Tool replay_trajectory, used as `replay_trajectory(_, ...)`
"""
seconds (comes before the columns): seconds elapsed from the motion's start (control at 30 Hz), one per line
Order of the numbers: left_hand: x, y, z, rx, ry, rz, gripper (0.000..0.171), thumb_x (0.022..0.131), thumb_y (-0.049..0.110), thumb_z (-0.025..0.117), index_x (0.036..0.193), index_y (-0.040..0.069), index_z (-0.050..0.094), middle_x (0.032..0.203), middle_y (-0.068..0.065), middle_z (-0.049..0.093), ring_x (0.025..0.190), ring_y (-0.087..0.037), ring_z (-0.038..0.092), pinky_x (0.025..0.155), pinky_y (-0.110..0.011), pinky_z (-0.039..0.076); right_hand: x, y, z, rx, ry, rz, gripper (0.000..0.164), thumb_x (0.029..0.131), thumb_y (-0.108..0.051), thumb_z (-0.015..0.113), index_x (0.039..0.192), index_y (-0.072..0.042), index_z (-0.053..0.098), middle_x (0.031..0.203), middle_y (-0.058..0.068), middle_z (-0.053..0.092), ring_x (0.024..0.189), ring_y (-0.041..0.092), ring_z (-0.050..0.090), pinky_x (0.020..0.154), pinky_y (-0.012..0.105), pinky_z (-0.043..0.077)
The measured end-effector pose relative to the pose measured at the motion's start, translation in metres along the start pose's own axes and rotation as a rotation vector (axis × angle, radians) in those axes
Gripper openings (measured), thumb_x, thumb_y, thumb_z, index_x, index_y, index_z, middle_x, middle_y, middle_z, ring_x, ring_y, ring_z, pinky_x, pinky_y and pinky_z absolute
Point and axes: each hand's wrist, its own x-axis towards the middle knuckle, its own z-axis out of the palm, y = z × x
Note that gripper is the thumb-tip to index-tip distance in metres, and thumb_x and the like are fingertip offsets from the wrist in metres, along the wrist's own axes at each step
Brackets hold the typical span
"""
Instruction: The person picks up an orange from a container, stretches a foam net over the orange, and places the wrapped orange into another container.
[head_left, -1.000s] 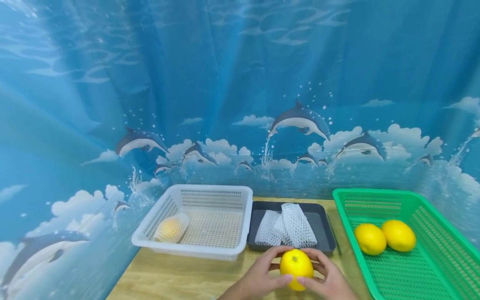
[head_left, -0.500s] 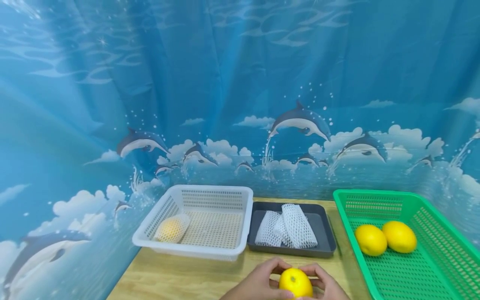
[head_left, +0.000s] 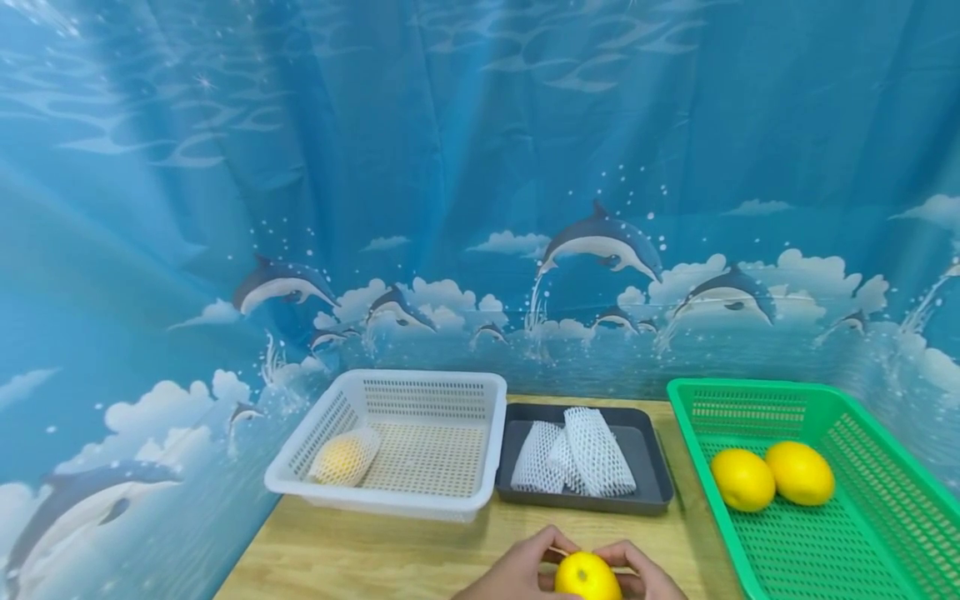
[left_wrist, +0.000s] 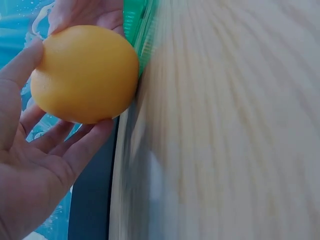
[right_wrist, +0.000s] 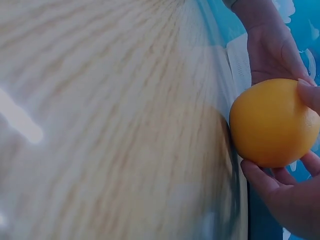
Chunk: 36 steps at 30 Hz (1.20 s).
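Observation:
An orange with bright yellow skin is held between both hands at the bottom edge of the head view. My left hand grips its left side, thumb and fingers curved around it. From the right, my right hand holds the opposite side. In the left wrist view the orange shows close over the wooden table, with left fingertips along its lower side. The right wrist view shows the right thumb and fingers around the same orange. Behind the hands, white foam net sleeves lie in a black tray.
At the left stands a white basket holding one fruit in a foam net. A green basket on the right holds two more oranges. A blue dolphin-print curtain hangs behind the table.
Both hands have moved down in the head view, toward the body, carrying the orange away from the black tray. The baskets, sleeves and tray stay put.

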Motion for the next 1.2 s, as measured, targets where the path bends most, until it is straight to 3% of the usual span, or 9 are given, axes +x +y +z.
replay_trajectory(0.2,-0.002,0.000,0.000,0.005,-0.002,0.005,0.036,0.084,0.016,0.077,0.112,0.016,0.053,0.118,0.003,0.059,0.106,-0.018,0.062,0.087,-0.037,0.056,0.001,0.000,-0.001,-0.064,-0.032,-0.039,0.056,0.090,-0.016,0.069,0.127,0.014,0.040,0.122,0.011,0.054,0.109,0.035,0.059,0.089,0.051,0.052)
replay_trajectory(0.43,0.000,-0.003,-0.001,-0.001,-0.034,0.010,0.038,0.084,0.014,0.077,0.113,0.016,0.053,0.119,0.002,0.058,0.106,-0.017,0.062,0.086,-0.035,0.056,0.002,-0.004,-0.003,-0.124,-0.038,-0.047,0.057,0.090,-0.013,0.068,0.127,0.018,0.037,0.120,0.012,0.054,0.109,0.033,0.058,0.089,0.044,0.053)
replay_trajectory(0.57,0.009,-0.018,-0.004,-0.008,-0.066,0.035,0.042,0.083,0.019,0.079,0.115,0.018,0.052,0.120,0.003,0.058,0.108,-0.014,0.060,0.086,-0.033,0.056,0.002,-0.017,0.002,-0.148,0.138,0.006,0.054,0.090,-0.015,0.067,0.127,0.016,0.041,0.120,0.019,0.054,0.108,0.033,0.058,0.087,0.045,0.054)
replay_trajectory(0.73,0.020,-0.038,-0.009,-0.009,-0.099,0.077,0.046,0.082,0.024,0.080,0.117,0.020,0.050,0.119,0.006,0.057,0.111,-0.009,0.057,0.085,-0.030,0.056,0.008,-0.039,0.013,-0.207,0.396,-0.009,0.045,0.090,-0.011,0.067,0.123,0.012,0.046,0.120,0.023,0.054,0.108,0.035,0.059,0.087,0.040,0.055)
replay_trajectory(0.9,0.013,-0.028,-0.008,-0.007,-0.121,0.087,0.044,0.084,0.019,0.077,0.119,0.018,0.049,0.120,0.005,0.055,0.114,-0.010,0.054,0.087,-0.031,0.055,0.021,-0.055,0.020,-0.274,0.563,-0.061,0.038,0.089,-0.011,0.070,0.118,0.006,0.051,0.118,0.020,0.056,0.106,0.031,0.060,0.085,0.039,0.056)
replay_trajectory(1.1,0.006,-0.017,-0.006,0.006,-0.135,0.107,0.042,0.087,0.019,0.075,0.119,0.017,0.048,0.121,0.007,0.055,0.113,-0.007,0.053,0.087,-0.028,0.054,0.040,-0.060,0.021,-0.395,0.676,-0.134,0.035,0.088,-0.009,0.071,0.117,0.002,0.053,0.118,0.021,0.056,0.108,0.033,0.058,0.090,0.042,0.054)
replay_trajectory(1.2,0.009,-0.024,-0.006,0.002,-0.135,0.135,0.042,0.087,0.016,0.074,0.119,0.016,0.047,0.121,0.006,0.054,0.113,-0.008,0.053,0.087,-0.029,0.055,0.049,-0.059,0.019,-0.517,0.743,-0.201,0.035,0.084,-0.007,0.074,0.114,0.001,0.056,0.114,0.020,0.058,0.105,0.034,0.058,0.090,0.046,0.053)
